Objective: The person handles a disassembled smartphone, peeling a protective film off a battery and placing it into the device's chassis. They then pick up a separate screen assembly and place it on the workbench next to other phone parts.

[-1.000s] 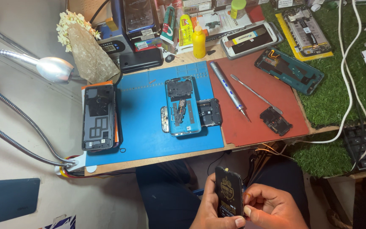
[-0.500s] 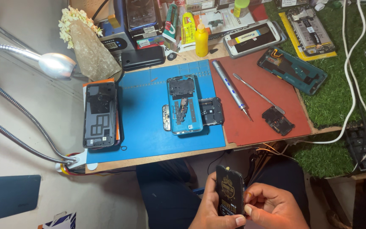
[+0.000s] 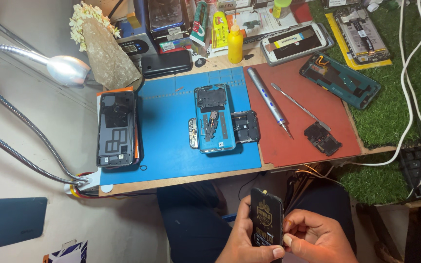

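Head view, bottom centre of the frame: both hands worked below the table edge, over the lap. Left hand (image 3: pixel 242 241) was wrapped around a black phone battery (image 3: pixel 266 216), fingers curled behind it, thumb across its lower end. Right hand (image 3: pixel 317 238) had its fingers bent and pinched together at the battery's lower right edge; whether they gripped a tab or only pressed there could not be told.

Above, mid-frame, a blue mat (image 3: pixel 171 146) carried an opened phone (image 3: pixel 214 118) with its insides showing, a small black cover (image 3: pixel 245 126) touching its right side. A dark phone back (image 3: pixel 117 127) lay at the mat's left edge. Right of the blue mat, a red mat (image 3: pixel 298 141) held a grey screwdriver (image 3: pixel 269 100), a thin metal pry tool (image 3: pixel 298 104) and a small black part (image 3: pixel 322 139).

Farther up: a green phone frame (image 3: pixel 339 80), a yellow bottle (image 3: pixel 235 43), and at upper left a bendy-necked lamp (image 3: pixel 66 70).
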